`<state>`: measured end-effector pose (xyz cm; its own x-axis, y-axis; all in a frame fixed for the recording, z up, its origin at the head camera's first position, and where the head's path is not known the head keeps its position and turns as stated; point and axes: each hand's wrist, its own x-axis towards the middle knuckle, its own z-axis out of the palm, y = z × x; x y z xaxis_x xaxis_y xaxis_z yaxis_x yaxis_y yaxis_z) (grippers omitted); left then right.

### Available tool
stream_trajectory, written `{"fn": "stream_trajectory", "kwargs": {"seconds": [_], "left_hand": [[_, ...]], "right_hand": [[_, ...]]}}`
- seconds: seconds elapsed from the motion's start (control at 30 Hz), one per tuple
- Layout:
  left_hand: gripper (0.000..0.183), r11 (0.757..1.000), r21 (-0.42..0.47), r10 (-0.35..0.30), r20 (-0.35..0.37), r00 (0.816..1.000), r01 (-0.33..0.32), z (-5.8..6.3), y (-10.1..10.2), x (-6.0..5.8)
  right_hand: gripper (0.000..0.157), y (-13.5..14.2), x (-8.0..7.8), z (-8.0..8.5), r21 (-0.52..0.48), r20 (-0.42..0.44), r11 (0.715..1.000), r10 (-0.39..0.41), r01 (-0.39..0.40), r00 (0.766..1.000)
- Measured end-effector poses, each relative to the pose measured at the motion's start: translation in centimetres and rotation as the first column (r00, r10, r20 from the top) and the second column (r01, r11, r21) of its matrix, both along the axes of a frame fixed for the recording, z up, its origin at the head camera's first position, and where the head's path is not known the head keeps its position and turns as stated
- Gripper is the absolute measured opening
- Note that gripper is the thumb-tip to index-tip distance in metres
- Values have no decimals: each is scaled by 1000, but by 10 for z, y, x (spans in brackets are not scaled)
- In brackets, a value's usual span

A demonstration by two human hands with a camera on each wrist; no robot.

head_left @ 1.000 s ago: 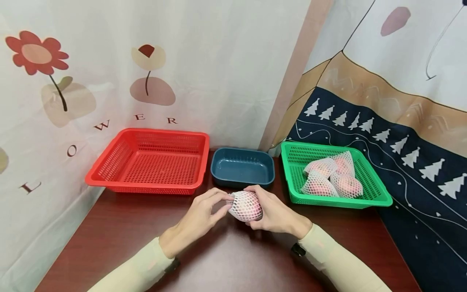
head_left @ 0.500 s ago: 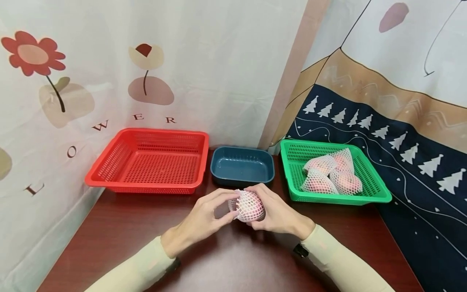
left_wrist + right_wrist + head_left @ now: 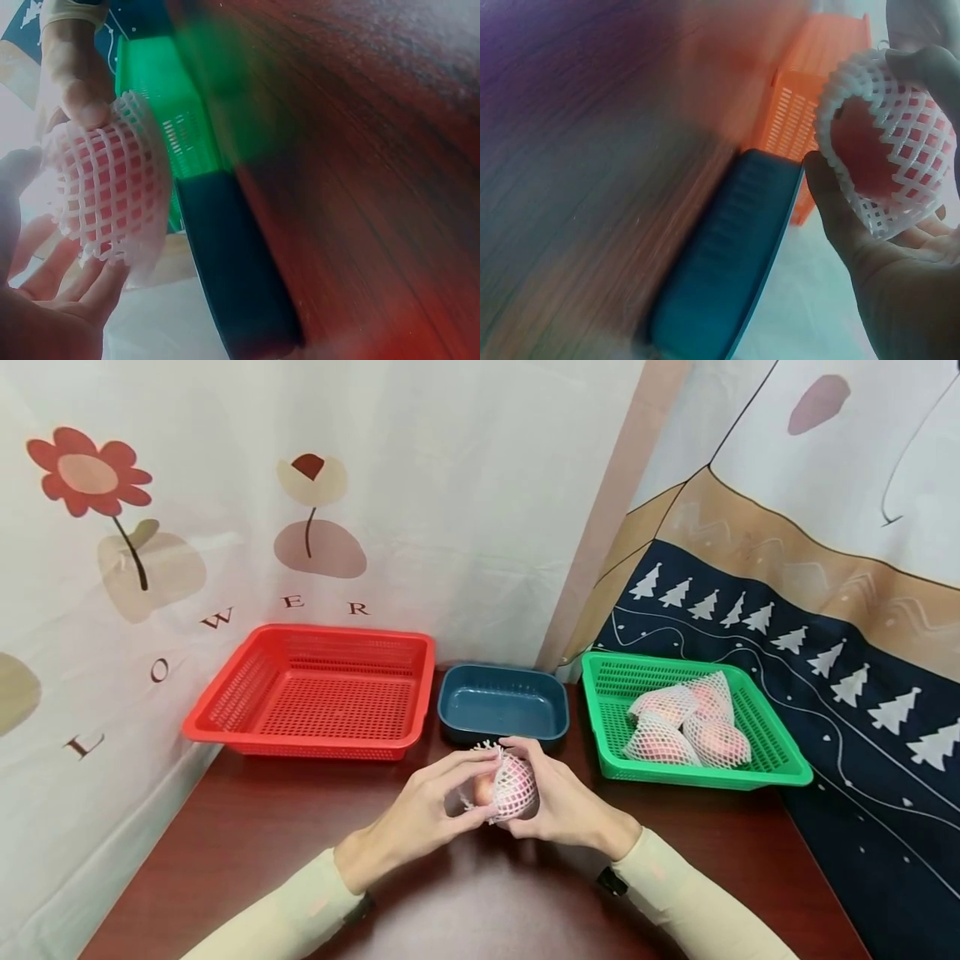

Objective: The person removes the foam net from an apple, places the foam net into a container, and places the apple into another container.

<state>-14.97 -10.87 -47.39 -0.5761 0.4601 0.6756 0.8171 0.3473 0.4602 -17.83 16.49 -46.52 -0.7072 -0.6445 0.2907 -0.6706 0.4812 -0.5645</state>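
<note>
Between my two hands, above the table, is a reddish apple (image 3: 483,788) partly covered by a white foam net sleeve (image 3: 516,787). My left hand (image 3: 416,806) pinches the sleeve's edge with thumb and fingertips; the bare left side of the fruit shows there. From the right, my right hand (image 3: 573,797) grips the apple through the net. In the right wrist view, the sleeve's opening frames the bare apple (image 3: 866,154). The left wrist view shows the sleeve (image 3: 112,187) with fingers of both hands on it. Part of the fruit is hidden by the fingers.
A green basket (image 3: 697,775) at the right holds several net-wrapped fruits (image 3: 660,743). Behind my hands stands a dark blue dish (image 3: 504,733). A red basket (image 3: 330,706) is at the back left. Printed curtains (image 3: 465,510) hang behind the table (image 3: 285,835).
The sleeve's left edge has been drawn back, so bare fruit now shows where net was before. My left hand has shifted slightly right along the net; the right hand keeps its grip.
</note>
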Motion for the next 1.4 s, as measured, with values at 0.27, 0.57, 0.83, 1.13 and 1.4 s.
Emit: {"fn": "stream_trajectory", "kwargs": {"seconds": [0.27, 0.57, 0.83, 1.13, 1.4], "left_hand": [[67, 1000, -7, 3, 67, 998, -3, 2, -1, 1], [74, 1000, 0, -20, 146, 989, 20, 2, -2, 2], [82, 999, 29, -46, 182, 982, 41, 1, -2, 3], [84, 999, 50, -9, 154, 988, 1, 2, 0, 3], [88, 996, 73, 36, 153, 988, -48, 0, 1, 2]], "right_hand": [[111, -2, 1, -1, -51, 1, 998, 24, -24, 1000], [115, -2, 2, -2, -67, -14, 997, 29, -30, 999], [113, -5, 1, -1, -132, -13, 990, 48, -49, 999], [115, -6, 0, 0, -126, -51, 992, 18, -25, 999], [105, -8, 1, -1, -130, -97, 992, -8, -5, 995]]}}
